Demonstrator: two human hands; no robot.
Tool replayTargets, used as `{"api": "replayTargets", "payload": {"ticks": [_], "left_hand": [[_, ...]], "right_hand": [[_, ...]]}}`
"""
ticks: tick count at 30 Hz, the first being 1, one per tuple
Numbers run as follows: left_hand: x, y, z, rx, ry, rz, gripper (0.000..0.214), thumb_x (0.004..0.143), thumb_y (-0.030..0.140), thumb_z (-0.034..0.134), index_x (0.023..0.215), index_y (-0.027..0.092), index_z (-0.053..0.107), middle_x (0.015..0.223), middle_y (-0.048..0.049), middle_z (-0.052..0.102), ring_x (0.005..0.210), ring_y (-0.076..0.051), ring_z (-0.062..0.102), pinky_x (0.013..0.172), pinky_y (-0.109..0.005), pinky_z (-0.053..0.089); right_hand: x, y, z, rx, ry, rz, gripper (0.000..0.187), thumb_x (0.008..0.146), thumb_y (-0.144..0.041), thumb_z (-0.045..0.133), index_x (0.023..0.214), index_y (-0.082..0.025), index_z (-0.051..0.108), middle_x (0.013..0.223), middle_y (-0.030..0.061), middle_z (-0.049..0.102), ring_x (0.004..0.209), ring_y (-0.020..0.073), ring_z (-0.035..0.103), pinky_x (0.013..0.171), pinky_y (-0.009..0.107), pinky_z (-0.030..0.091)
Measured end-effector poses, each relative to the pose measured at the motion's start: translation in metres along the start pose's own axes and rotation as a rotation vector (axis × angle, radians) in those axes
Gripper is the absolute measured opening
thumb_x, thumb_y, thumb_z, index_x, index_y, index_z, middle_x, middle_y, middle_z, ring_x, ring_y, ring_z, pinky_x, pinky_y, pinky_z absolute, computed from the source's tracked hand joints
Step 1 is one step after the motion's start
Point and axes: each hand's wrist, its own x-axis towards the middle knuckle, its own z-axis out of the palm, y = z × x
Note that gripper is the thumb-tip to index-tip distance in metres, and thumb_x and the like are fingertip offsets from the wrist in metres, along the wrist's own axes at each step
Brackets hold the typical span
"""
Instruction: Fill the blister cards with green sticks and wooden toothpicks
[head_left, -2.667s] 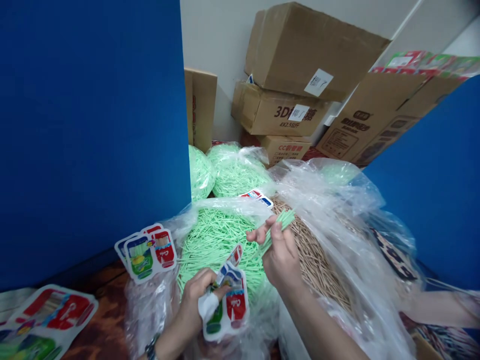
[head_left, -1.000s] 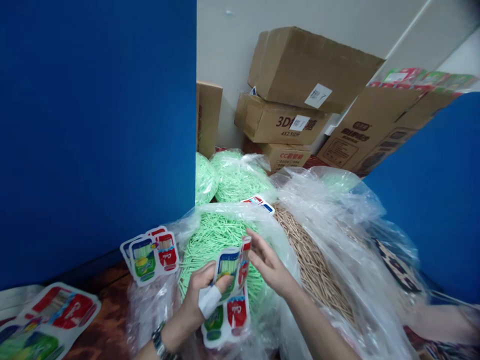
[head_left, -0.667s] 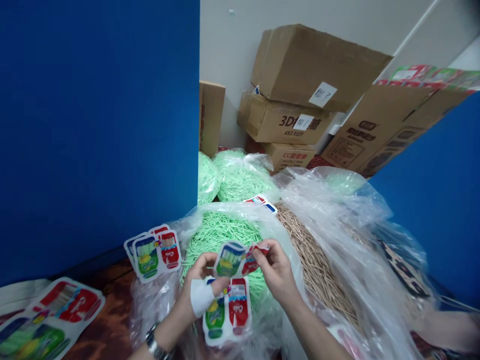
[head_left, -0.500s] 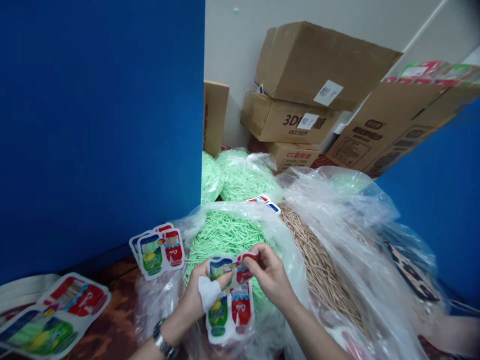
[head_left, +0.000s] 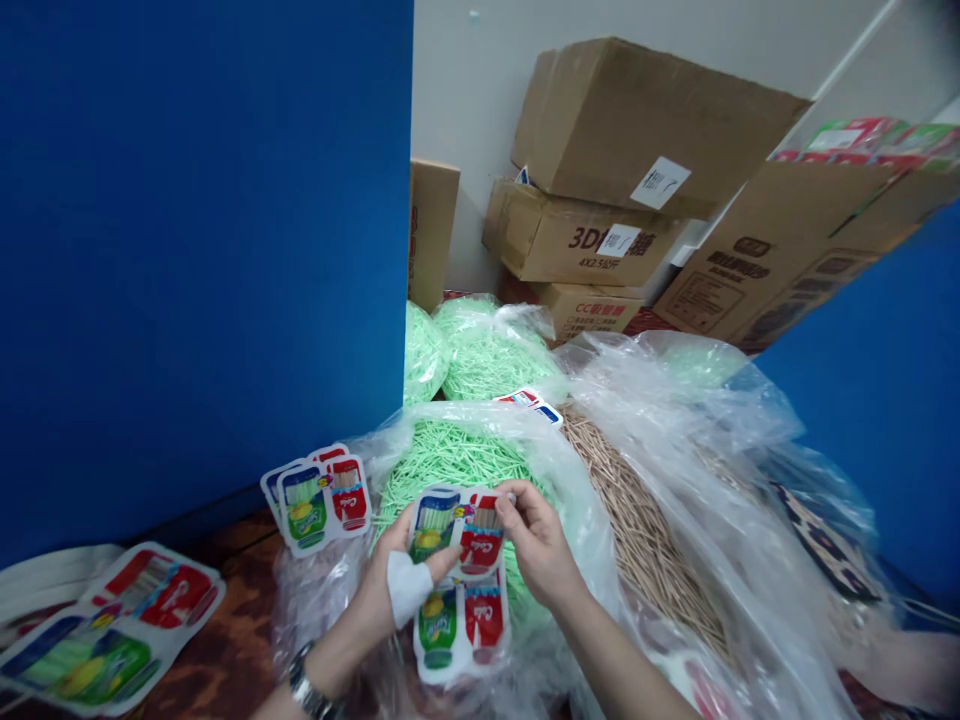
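In my left hand (head_left: 397,575), with a white wrap at the thumb's base, is a flat pouch (head_left: 480,545) printed with a green and a red can, its windows showing green and brown sticks. My left thumb presses on its front. My right hand (head_left: 536,545) pinches the pouch's upper right corner between thumb and fingers. Just below, a second such pouch (head_left: 480,625) lies partly covered by the held one. Behind them an open clear bag (head_left: 585,470) is full of thin green sticks (head_left: 450,455).
Several like pouches (head_left: 304,510) lie at the left, with a larger-looking one (head_left: 112,630) nearer. Brown sticks (head_left: 622,510) fill a plastic bag at right. Cardboard boxes (head_left: 585,235) are stacked behind. Blue panels (head_left: 202,250) stand on both sides.
The held pouch has tilted up so its printed front faces me more fully. My right hand has shifted slightly and now grips its corner rather than covering the red can.
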Motion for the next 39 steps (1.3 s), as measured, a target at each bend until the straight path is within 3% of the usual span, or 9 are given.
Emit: {"api": "replayTargets", "payload": {"ticks": [5, 9, 12, 17, 19, 22, 25, 33, 39], "left_hand": [[-0.005, 0.005, -0.004, -0.001, -0.006, -0.084, 0.031, 0.075, 0.037, 0.07, 0.092, 0.012, 0.068, 0.088, -0.0092, 0.075, 0.074, -0.024, 0.069, 0.064, -0.03, 0.055], [-0.012, 0.014, -0.009, 0.205, -0.036, 0.086, 0.021, 0.08, 0.03, 0.065, 0.094, 0.015, 0.069, 0.087, -0.007, 0.073, 0.079, -0.024, 0.067, 0.07, -0.031, 0.054], [-0.019, 0.018, -0.023, 0.378, 0.057, 0.178, 0.015, 0.082, 0.028, 0.062, 0.081, 0.016, 0.07, 0.079, -0.0051, 0.071, 0.075, -0.023, 0.065, 0.067, -0.029, 0.052], [-0.026, 0.005, -0.079, 0.325, 0.377, 0.07, 0.027, 0.076, 0.034, 0.068, 0.093, 0.013, 0.067, 0.084, -0.0082, 0.075, 0.074, -0.024, 0.068, 0.068, -0.031, 0.055], [-0.024, -0.004, -0.107, 0.346, 0.388, 0.08, 0.035, 0.077, 0.038, 0.067, 0.101, 0.012, 0.065, 0.094, -0.0105, 0.075, 0.081, -0.025, 0.069, 0.072, -0.034, 0.056], [-0.013, -0.018, -0.143, 0.695, 0.477, 0.158, 0.038, 0.081, 0.044, 0.058, 0.099, 0.012, 0.066, 0.084, -0.0086, 0.075, 0.073, -0.024, 0.07, 0.065, -0.032, 0.056], [0.0, -0.028, -0.16, 0.869, 0.56, 0.165, 0.037, 0.073, 0.046, 0.064, 0.092, 0.015, 0.068, 0.087, -0.0094, 0.07, 0.082, -0.028, 0.066, 0.074, -0.038, 0.052], [0.011, -0.043, -0.152, 1.102, 0.76, 0.106, 0.051, 0.079, 0.046, 0.057, 0.119, 0.014, 0.056, 0.104, -0.0136, 0.059, 0.096, -0.033, 0.061, 0.083, -0.044, 0.05], [0.0, -0.028, -0.131, 1.169, 0.891, 0.281, 0.069, 0.081, 0.043, 0.057, 0.135, 0.003, 0.043, 0.139, -0.0262, 0.039, 0.129, -0.041, 0.038, 0.105, -0.053, 0.034]], "right_hand": [[0.001, -0.004, 0.002, 0.12, -0.167, 0.103, 0.025, 0.083, -0.039, 0.065, 0.097, -0.02, 0.055, 0.087, 0.0007, 0.063, 0.08, 0.0155, 0.059, 0.072, 0.027, 0.047], [-0.003, 0.002, 0.006, -0.004, -0.204, 0.092, 0.021, 0.084, -0.038, 0.063, 0.091, -0.02, 0.055, 0.081, 0.0001, 0.062, 0.075, 0.0153, 0.06, 0.068, 0.027, 0.049], [-0.007, 0.01, 0.009, -0.149, -0.199, 0.035, 0.028, 0.09, -0.037, 0.053, 0.114, -0.023, 0.049, 0.094, 0.003, 0.063, 0.086, 0.0177, 0.062, 0.073, 0.03, 0.05], [-0.009, 0.015, 0.0, -0.501, -0.295, -0.058, 0.031, 0.095, -0.033, 0.042, 0.124, -0.022, 0.046, 0.103, 0.0069, 0.064, 0.091, 0.0184, 0.063, 0.078, 0.031, 0.051], [-0.008, 0.017, -0.007, -0.734, -0.398, -0.071, 0.028, 0.094, -0.029, 0.044, 0.12, -0.021, 0.051, 0.1, 0.0074, 0.065, 0.088, 0.0195, 0.064, 0.078, 0.033, 0.05], [-0.006, 0.023, -0.013, -1.21, -0.505, -0.036, 0.025, 0.086, -0.027, 0.06, 0.11, -0.019, 0.06, 0.102, 0.0107, 0.065, 0.096, 0.0272, 0.062, 0.079, 0.037, 0.049], [-0.006, 0.028, -0.014, -1.513, -0.518, -0.006, 0.03, 0.074, -0.032, 0.074, 0.099, -0.018, 0.064, 0.101, 0.0115, 0.064, 0.097, 0.0307, 0.059, 0.078, 0.037, 0.048], [-0.003, 0.035, -0.021, -1.519, -0.497, -0.034, 0.018, 0.085, -0.038, 0.062, 0.092, -0.021, 0.064, 0.096, 0.0055, 0.065, 0.092, 0.0213, 0.058, 0.075, 0.027, 0.041], [-0.002, 0.038, -0.026, -1.553, -0.457, -0.104, 0.015, 0.091, -0.019, 0.05, 0.09, -0.024, 0.064, 0.084, 0.003, 0.067, 0.086, 0.0212, 0.058, 0.071, 0.029, 0.037]]}}
